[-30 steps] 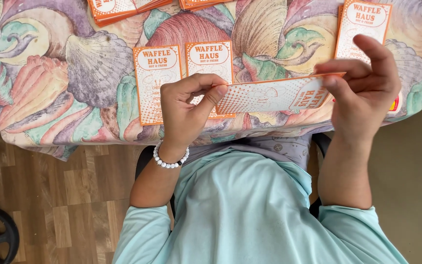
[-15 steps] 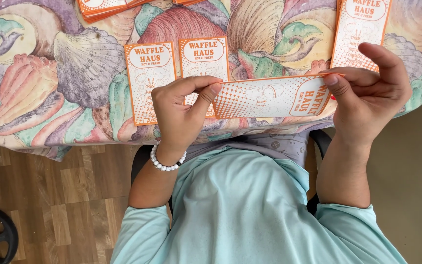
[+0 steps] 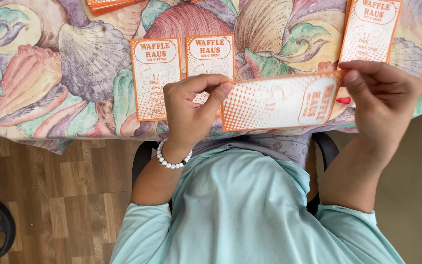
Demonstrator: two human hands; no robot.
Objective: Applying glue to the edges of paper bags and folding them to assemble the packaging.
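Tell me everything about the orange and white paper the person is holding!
The paper bag is flat, long and thin, white with orange dots, an orange border and an oval label at one end. It is turned sideways above the table's edge. The left hand pinches one end and the right hand pinches the other.
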